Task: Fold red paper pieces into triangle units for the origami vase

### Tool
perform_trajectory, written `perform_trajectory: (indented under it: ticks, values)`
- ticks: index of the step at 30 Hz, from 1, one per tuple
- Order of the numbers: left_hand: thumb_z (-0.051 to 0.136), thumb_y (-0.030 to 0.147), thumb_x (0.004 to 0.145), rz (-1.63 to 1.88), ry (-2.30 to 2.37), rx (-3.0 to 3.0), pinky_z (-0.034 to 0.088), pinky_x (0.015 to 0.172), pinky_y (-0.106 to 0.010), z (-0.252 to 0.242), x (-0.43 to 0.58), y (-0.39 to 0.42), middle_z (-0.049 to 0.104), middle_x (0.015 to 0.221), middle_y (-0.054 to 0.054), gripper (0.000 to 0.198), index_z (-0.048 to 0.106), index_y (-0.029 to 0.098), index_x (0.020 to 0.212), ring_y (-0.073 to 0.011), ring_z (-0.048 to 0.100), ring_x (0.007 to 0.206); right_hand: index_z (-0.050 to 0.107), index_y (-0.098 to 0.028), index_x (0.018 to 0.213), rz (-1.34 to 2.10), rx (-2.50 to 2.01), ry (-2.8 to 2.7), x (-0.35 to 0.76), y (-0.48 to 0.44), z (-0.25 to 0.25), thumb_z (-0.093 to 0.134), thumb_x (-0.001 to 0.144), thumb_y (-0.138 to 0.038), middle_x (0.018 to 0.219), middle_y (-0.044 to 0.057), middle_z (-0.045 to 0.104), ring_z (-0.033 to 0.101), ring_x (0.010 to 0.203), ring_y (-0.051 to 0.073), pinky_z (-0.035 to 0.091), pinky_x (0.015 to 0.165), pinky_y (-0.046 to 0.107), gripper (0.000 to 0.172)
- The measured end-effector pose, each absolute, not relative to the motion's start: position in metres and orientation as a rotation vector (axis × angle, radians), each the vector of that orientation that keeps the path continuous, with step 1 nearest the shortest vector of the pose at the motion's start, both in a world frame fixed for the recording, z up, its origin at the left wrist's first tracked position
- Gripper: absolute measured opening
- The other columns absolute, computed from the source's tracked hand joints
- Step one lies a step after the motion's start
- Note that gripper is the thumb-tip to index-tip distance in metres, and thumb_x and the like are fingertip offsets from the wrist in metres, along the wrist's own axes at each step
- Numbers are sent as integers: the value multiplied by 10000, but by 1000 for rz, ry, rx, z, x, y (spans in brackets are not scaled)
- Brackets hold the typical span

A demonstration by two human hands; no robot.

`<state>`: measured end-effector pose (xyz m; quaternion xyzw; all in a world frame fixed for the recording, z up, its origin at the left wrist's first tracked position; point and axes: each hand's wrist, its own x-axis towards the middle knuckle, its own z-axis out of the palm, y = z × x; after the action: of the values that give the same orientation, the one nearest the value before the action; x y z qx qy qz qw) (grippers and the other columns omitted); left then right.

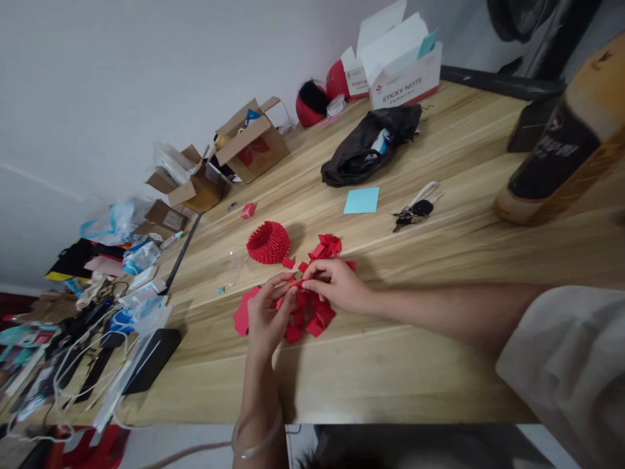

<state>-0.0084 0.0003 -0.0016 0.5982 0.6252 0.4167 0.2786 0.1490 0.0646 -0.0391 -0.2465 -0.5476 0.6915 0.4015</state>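
Between my two hands is a small folded piece of red paper (296,284). The fingertips of my left hand (267,311) pinch its left end, and the thumb and forefinger of my right hand (336,284) close on its right end. Under and around the hands lie several loose red paper pieces (319,318), some folded, some flat. A flatter stack of red paper (242,311) sits just left of my left hand, partly covered by it. Beyond the hands stands a round red bowl shape built of folded paper units (268,243).
A blue sticky note (361,200), keys (415,212) and a black plastic bag (371,146) lie farther back. A large bottle (561,143) stands at right. Cardboard boxes (254,150) and a sticky note carton (405,71) line the wall. Cables and a black box (152,361) crowd the left.
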Motion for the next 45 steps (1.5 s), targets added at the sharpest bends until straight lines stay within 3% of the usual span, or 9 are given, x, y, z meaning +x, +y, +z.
perform_trajectory:
  ticks: [8, 21, 30, 45]
  values:
    - [680, 334, 810, 1118, 1692, 1661, 580, 701, -253, 0, -7, -1, 762, 875, -95, 320, 622, 160, 1073, -197, 731, 806, 515, -168, 763, 1742, -580, -1422, 151, 64, -36, 548, 848, -120, 595, -61, 502, 489, 473, 71, 392, 490, 212, 103]
    - [695, 336, 796, 1141, 1675, 1628, 575, 652, -232, 2, -4, 0, 759, 816, -75, 322, 630, 159, 1057, -184, 728, 757, 529, -168, 739, 1742, -530, -1378, 151, 65, -36, 568, 845, -175, 602, -60, 516, 485, 469, 66, 387, 471, 203, 113]
    - [691, 350, 796, 1177, 1676, 1615, 569, 606, -216, 4, -3, 1, 758, 838, -81, 301, 644, 150, 1016, -178, 726, 738, 552, -157, 762, 1812, -567, -1339, 150, 66, -38, 671, 761, -151, 706, -35, 577, 520, 521, 68, 415, 494, 206, 119]
    - [665, 331, 824, 1150, 1656, 1660, 564, 642, -209, -2, -9, 0, 760, 887, -83, 313, 636, 163, 1087, -168, 721, 770, 552, -159, 752, 1738, -554, -1406, 151, 66, -36, 615, 822, -159, 653, -44, 560, 494, 494, 64, 406, 506, 210, 94]
